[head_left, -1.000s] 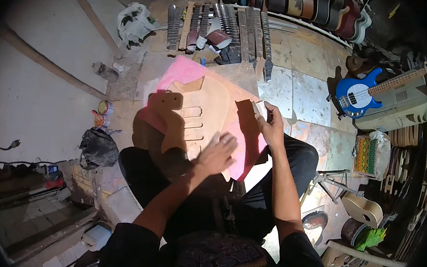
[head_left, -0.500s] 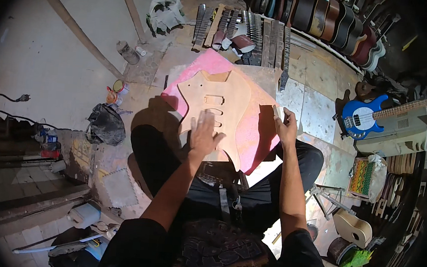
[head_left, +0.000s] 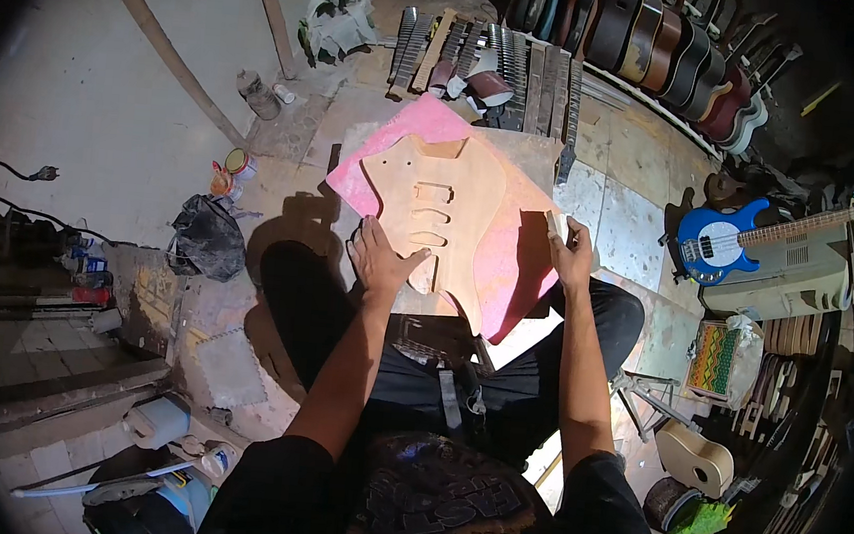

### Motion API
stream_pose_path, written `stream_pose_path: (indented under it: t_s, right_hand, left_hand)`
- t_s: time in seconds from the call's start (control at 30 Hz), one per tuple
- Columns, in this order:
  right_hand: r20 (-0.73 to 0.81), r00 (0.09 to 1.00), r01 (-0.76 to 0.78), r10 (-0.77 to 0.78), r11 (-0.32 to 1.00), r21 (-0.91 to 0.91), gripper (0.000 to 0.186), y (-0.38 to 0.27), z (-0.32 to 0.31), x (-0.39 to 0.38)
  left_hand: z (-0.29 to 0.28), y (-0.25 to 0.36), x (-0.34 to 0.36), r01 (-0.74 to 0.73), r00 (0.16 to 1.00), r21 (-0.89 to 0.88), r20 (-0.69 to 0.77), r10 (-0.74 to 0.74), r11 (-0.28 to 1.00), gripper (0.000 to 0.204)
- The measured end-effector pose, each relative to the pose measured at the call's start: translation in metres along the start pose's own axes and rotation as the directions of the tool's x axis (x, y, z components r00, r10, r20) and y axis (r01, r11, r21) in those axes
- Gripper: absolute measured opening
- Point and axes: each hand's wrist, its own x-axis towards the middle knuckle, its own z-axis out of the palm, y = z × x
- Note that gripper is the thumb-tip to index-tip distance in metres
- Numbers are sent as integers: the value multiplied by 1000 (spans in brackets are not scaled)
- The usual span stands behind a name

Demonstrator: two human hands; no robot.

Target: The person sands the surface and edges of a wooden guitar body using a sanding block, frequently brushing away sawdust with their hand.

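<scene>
Pressing left hand (head_left: 380, 256), fingers spread, flat on unfinished pale wooden guitar body (head_left: 442, 208) (lying over pink sheet (head_left: 508, 253)); right hand (head_left: 570, 254) pinching small pale block (head_left: 555, 223).

Head fisheye, looking straight down, close over lap.

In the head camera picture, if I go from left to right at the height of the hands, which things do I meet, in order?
Black bag → left hand → unfinished wooden guitar body → pink sheet → right hand → blue electric bass.
</scene>
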Motion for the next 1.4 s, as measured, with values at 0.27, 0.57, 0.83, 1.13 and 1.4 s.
stream_pose_path:
  t_s: [0.27, 0.57, 0.83, 1.13, 1.4]
  right_hand:
    - [3, 1000, -16, 16, 1000, -16, 44, 1, 3, -2]
    - [69, 998, -7, 8, 1000, -12, 43, -2, 11, 0]
    - [40, 999, 38, -33, 992, -122, 43, -4, 4, -2]
    - [57, 998, -33, 35, 998, -49, 43, -4, 5, -1]
    - [83, 997, 8, -1, 997, -76, 44, 4, 1, -1]
  left_hand:
    - [0, -11, 5, -7, 1000, -18, 9, 7, 1000, 129]
    - [-4, 0, -4, 120, 991, 33, 57, -122, 992, 124]
    - [15, -11, -15, 228, 973, -282, 101, -208, 932, 73]
    - [21, -25, -6, 208, 978, -360, 53, -202, 910, 57]
    - [-6, 0, -7, 292, 956, -271, 116, -271, 917, 58]
